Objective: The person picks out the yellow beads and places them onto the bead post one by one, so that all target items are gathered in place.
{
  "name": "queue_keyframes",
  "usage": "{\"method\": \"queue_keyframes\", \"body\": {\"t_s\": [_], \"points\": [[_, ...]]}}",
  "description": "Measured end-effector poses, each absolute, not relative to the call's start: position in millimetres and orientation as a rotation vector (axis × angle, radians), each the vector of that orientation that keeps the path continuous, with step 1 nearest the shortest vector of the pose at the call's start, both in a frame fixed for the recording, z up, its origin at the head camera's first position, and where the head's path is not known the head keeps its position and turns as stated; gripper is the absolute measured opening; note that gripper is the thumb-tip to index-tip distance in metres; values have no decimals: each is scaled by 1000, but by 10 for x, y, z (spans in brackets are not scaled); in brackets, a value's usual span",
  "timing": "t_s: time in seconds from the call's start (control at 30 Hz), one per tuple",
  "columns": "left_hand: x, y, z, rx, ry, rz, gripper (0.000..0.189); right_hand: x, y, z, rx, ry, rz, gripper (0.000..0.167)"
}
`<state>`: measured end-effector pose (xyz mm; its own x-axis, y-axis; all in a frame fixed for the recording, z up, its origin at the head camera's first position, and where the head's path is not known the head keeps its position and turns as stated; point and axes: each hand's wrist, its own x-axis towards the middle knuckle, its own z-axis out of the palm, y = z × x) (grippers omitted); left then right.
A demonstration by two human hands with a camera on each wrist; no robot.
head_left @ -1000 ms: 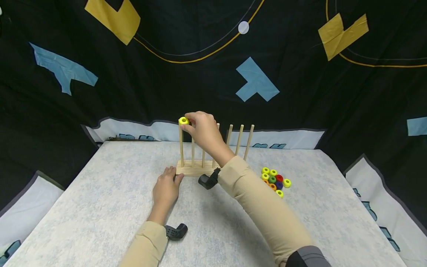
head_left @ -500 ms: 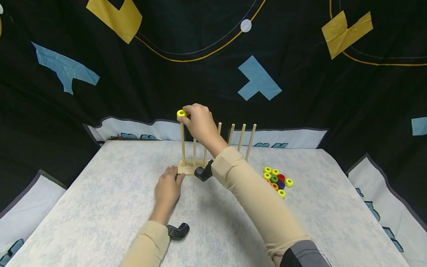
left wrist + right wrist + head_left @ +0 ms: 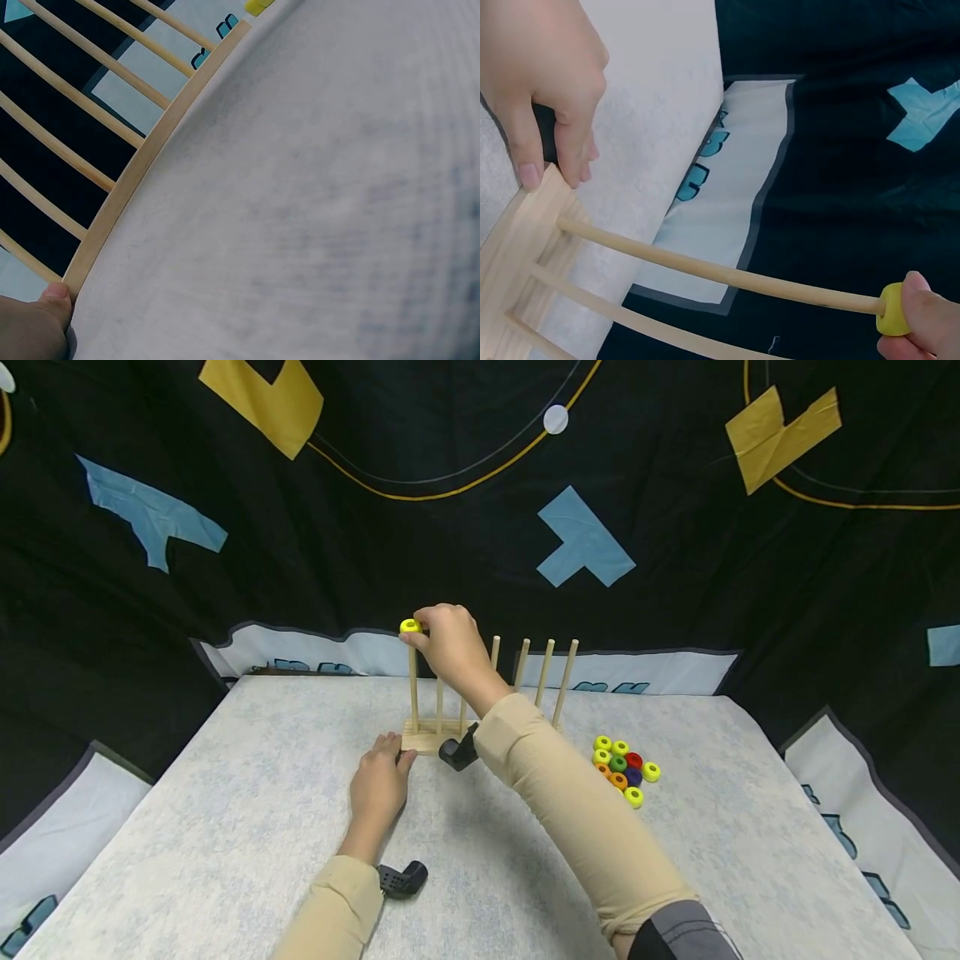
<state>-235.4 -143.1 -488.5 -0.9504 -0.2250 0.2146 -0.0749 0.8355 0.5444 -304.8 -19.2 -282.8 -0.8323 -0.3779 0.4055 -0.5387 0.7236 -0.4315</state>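
Observation:
A wooden rack (image 3: pixel 423 742) with a row of upright pegs stands on the table. My right hand (image 3: pixel 456 642) pinches a yellow bead (image 3: pixel 410 626) between thumb and fingers at the top of the leftmost peg (image 3: pixel 413 693). In the right wrist view, the peg's tip meets the hole side of the yellow bead (image 3: pixel 892 309). My left hand (image 3: pixel 378 781) holds the rack's left end, thumb on the front and fingers at the end and back, as the right wrist view shows. My right hand and forearm hide part of the rack in the head view.
Several loose beads in yellow, green, red, orange and blue, with a green bead (image 3: pixel 617 764) among them, lie on the table (image 3: pixel 247 827) right of the rack. A black curtain (image 3: pixel 420 552) with tape shapes hangs behind. Black wrist cameras sit on both wrists.
My right hand first lifts the yellow bead slightly above the leftmost peg, then lowers it back to the peg's top. My left hand stays at the rack's end. The head view shifts a little.

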Motion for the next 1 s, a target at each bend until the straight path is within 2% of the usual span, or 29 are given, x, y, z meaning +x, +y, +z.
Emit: {"method": "queue_keyframes", "body": {"t_s": [1.0], "points": [[-2366,-1458,-4907,215,-2755,-806,54,-3026,-203,-2891,692,-2690,730,26]]}}
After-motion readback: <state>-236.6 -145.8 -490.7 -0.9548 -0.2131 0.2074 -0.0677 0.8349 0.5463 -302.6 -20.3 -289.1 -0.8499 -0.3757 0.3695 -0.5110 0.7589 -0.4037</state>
